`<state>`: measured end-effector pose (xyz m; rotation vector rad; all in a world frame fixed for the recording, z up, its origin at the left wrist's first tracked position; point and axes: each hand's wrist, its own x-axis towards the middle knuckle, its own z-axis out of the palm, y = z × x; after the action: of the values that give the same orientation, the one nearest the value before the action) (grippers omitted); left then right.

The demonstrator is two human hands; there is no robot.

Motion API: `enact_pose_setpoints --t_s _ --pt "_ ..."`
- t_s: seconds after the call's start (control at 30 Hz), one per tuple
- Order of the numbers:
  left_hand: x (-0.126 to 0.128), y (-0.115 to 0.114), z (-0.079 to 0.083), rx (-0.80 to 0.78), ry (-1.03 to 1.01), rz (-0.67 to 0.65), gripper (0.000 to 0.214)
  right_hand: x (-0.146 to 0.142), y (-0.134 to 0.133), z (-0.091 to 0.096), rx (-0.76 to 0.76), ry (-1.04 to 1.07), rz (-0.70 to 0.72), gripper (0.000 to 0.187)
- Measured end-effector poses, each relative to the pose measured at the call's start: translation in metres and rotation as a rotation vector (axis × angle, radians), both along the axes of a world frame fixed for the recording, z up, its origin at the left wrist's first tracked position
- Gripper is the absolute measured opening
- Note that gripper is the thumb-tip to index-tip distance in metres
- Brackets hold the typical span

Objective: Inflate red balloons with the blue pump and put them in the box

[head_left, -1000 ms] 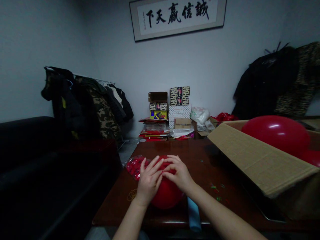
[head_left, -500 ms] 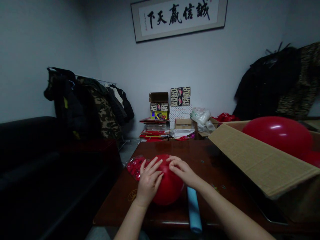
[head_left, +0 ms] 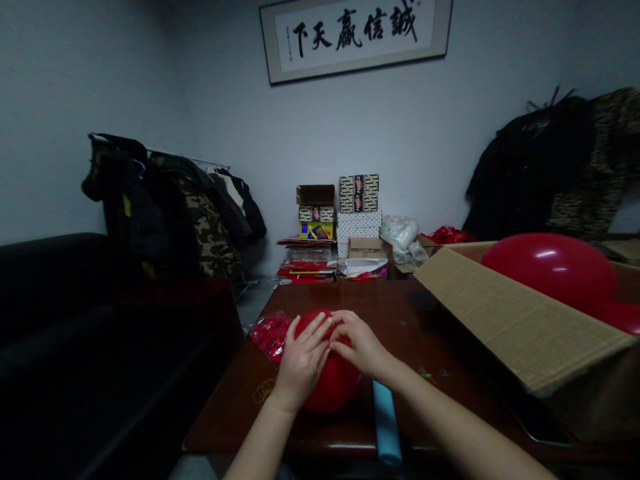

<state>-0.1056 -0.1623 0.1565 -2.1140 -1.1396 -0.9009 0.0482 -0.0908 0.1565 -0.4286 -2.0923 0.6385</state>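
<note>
Both hands — left hand [head_left: 301, 363], right hand [head_left: 361, 345] — cupped atop red balloon [head_left: 334, 385].

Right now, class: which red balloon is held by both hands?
The balloon on the table, under both hands; the other sits untouched in the cardboard box.

Open desk [head_left: 400, 313] is being left between the hands and the stacked boxes [head_left: 357, 213] at the far edge. The right side is being blocked by a cardboard box [head_left: 520, 327] with its flap leaning inward. A blue tube [head_left: 385, 420] is lying near the right forearm, and a red packet [head_left: 270, 332] is being kept just left.
</note>
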Motion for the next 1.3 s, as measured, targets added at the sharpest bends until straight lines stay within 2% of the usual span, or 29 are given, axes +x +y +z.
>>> enact_pose_setpoints --t_s 0.23,0.4,0.53,0.6,0.7,0.8,0.9,1.0,1.13,1.3 --pt "-0.001 -0.001 0.003 -0.043 -0.048 -0.017 0.016 -0.004 -0.003 -0.009 -0.132 0.114 0.053 0.008" --pt "-0.006 0.001 0.001 -0.129 -0.241 -0.014 0.014 0.006 0.009 -0.009 -0.259 0.115 0.174 0.02" --pt "-0.009 0.0 -0.004 -0.146 -0.383 -0.065 0.014 0.02 0.019 -0.006 -0.263 0.065 0.217 0.021" --pt "-0.01 0.001 -0.006 -0.133 -0.443 -0.067 0.013 0.023 0.021 -0.005 -0.244 0.099 0.153 0.021" --pt "-0.009 0.002 -0.008 -0.121 -0.476 -0.036 0.012 0.019 0.018 -0.007 -0.198 0.223 -0.033 0.015" --pt "-0.006 0.004 -0.007 -0.145 -0.367 -0.02 0.012 0.011 0.012 -0.009 -0.156 0.352 -0.227 0.012" --pt "-0.006 0.002 -0.003 -0.115 -0.264 0.016 0.013 0.006 0.007 -0.009 -0.155 0.427 -0.351 0.015" --pt "-0.007 -0.003 0.005 -0.066 -0.216 0.07 0.014 0.004 0.006 -0.006 -0.197 0.427 -0.383 0.021" --pt "-0.006 -0.007 0.015 -0.043 -0.177 0.089 0.014 0.0 0.005 -0.002 -0.289 0.387 -0.33 0.031" --pt "0.0 -0.009 0.017 -0.037 -0.153 0.074 0.015 -0.01 0.006 -0.005 -0.335 0.382 -0.268 0.033"
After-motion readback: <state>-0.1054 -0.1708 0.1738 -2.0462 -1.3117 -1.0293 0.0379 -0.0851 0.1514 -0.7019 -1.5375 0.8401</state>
